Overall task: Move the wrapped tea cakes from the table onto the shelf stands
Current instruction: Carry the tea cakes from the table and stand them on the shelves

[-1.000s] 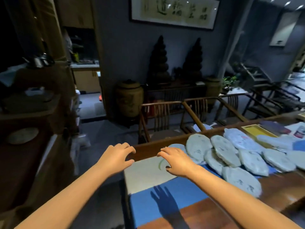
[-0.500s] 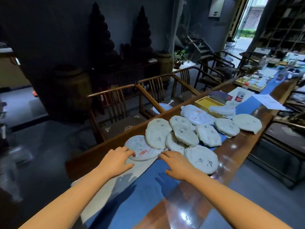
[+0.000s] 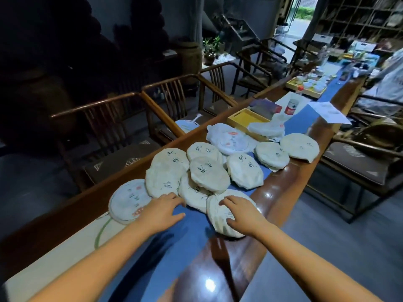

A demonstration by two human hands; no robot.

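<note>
A cluster of wrapped tea cakes (image 3: 209,173), round discs in pale paper with dark brush marks, lies overlapping on the long wooden table (image 3: 281,192), partly on a blue runner (image 3: 174,236) that runs down its length. The nearest tea cake (image 3: 220,219) sits at the table's right edge, and the right hand (image 3: 242,214) rests on top of it with fingers spread and lightly bent, thumb at the cake's near side; whether it has a real grip cannot be told. The left hand (image 3: 162,209) lies palm down with relaxed fingers, its fingertips reaching the rim of a second cake (image 3: 194,194), just beside a red-printed tea cake (image 3: 126,199) at the left end of the group. Farther along sit a crumpled-wrapped cake with red print (image 3: 231,139), two more pale cakes (image 3: 285,151) near the right edge, a loose white wrapper (image 3: 268,128), a yellow wooden tray (image 3: 244,118), a small red-and-white tin (image 3: 291,106) and a sheet of paper (image 3: 329,112). Toward the far end stands a tray of white cups (image 3: 309,85). Wooden armchairs (image 3: 122,131) line the table's left side, another chair (image 3: 370,153) the right, and lattice shelving (image 3: 359,20) fills the back wall.
</note>
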